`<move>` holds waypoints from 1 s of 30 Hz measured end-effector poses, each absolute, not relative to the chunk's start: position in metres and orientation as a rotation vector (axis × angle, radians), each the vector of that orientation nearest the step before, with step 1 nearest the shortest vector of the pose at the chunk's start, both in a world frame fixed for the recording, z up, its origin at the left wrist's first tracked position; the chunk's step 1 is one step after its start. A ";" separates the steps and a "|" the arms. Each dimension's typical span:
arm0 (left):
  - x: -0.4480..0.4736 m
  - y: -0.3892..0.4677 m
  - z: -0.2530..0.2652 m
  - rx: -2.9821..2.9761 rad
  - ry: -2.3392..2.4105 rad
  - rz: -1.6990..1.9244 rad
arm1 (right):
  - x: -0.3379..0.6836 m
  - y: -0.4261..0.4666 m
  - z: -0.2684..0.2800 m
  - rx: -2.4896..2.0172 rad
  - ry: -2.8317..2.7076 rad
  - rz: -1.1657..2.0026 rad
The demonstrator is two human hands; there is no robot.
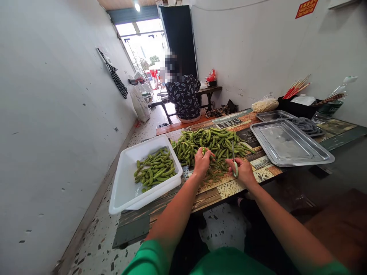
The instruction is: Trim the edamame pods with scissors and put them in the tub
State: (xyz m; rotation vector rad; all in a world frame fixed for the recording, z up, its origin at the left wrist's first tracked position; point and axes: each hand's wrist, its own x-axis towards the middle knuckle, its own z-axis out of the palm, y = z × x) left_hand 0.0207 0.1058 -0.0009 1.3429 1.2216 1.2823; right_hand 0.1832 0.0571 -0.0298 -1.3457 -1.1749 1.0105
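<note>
My left hand (202, 162) is closed round a green edamame pod (203, 151), at the near side of a large heap of edamame pods (212, 139) on the table. In my right hand (243, 172) is a pair of scissors (235, 169) with pale green handles, its blades pointing up and away from me. The scissors are apart from the pod. Small trimmed bits (213, 175) lie on the tabletop between my hands. To the left, a white plastic tub (123, 179) holds more loose pods (156, 168).
A metal tray (292, 143) lies right of the heap, with a grey cloth (305, 125) behind it. Further back are a black box (298, 109) of skewers and a plastic bottle (329, 107). Beyond the table, a person (185, 95) sits facing away.
</note>
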 end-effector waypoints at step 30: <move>0.001 0.108 0.005 1.076 1.001 0.915 | 0.192 0.073 -0.003 -1.452 -1.621 1.228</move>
